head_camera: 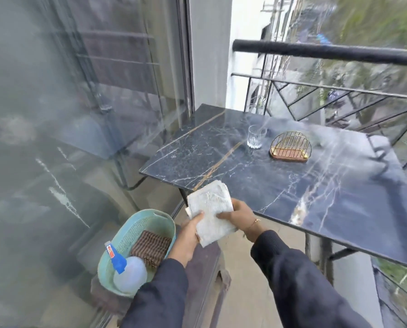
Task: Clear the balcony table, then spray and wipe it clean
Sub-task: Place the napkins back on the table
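A: Where is the white cloth (210, 210) held?

B: Between both hands, in front of the near-left edge of the marble table (280, 185), its upper end overlapping that edge in the view. The left hand (189, 235) grips the lower left side, thumb curled over the top. The right hand (239, 215) pinches the right edge, thumb on the cloth, fingers hidden behind it.

A: How are the arms posed?

B: Both dark sleeves are stretched forward from the bottom edge of the view, wrists angled inward toward the cloth. A thin bracelet (254, 223) is seen on the right wrist.

A: And on the table?

B: A drinking glass (255, 136) and a gold wire napkin holder (290, 146) are placed near the far edge, just apart from each other.

A: What is hard to make out?

B: The spray bottle (126, 268) is laid in a teal basket (150, 215) beside a brown striped cloth (150, 247); the label is blurred. What carries the basket is partly covered by the left sleeve.
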The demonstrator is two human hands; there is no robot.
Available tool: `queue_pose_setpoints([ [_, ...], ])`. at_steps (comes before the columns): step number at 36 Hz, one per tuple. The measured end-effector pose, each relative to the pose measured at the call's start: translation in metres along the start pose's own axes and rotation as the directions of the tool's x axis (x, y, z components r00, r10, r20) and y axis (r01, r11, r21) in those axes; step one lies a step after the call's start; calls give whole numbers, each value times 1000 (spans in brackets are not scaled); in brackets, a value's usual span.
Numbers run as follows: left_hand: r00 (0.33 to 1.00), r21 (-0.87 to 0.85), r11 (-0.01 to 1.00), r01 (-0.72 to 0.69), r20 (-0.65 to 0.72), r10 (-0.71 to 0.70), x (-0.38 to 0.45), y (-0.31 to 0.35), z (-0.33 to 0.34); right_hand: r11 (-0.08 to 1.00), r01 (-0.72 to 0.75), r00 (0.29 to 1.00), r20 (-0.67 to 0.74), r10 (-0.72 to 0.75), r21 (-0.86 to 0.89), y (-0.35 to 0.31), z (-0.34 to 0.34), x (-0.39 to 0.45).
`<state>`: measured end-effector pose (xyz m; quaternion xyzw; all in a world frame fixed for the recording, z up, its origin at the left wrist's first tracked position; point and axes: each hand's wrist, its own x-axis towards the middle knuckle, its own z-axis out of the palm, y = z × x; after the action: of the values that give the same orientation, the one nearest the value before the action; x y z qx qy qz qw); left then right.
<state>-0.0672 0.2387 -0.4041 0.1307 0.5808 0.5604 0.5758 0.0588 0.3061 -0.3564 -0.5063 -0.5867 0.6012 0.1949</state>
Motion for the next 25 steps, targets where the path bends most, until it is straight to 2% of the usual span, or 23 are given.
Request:
queue_pose_setpoints([
  [6, 987, 167, 975, -149, 91, 135, 3, 62, 52, 998, 65, 992, -109, -63, 14, -46, -56, -11],
  [11, 951, 358, 886, -295, 205, 233, 12, 102, 112, 993, 121, 973, -199, -118, 4, -76, -112, -18],
  [16, 906, 421, 816, -397, 323, 274, 23, 122, 167, 981, 185, 910, -366, -194, -60, -82, -160, -13],
  [20, 862, 459, 743, -486, 392, 321, 42, 124, 211, 974, 196, 867, -446, -225, -110, -79, -199, 4],
  [25, 852, 475, 711, -519, 355, 385, 85, 122, 264, 961, 220, 834, -478, -276, -169, -77, -251, 46],
])
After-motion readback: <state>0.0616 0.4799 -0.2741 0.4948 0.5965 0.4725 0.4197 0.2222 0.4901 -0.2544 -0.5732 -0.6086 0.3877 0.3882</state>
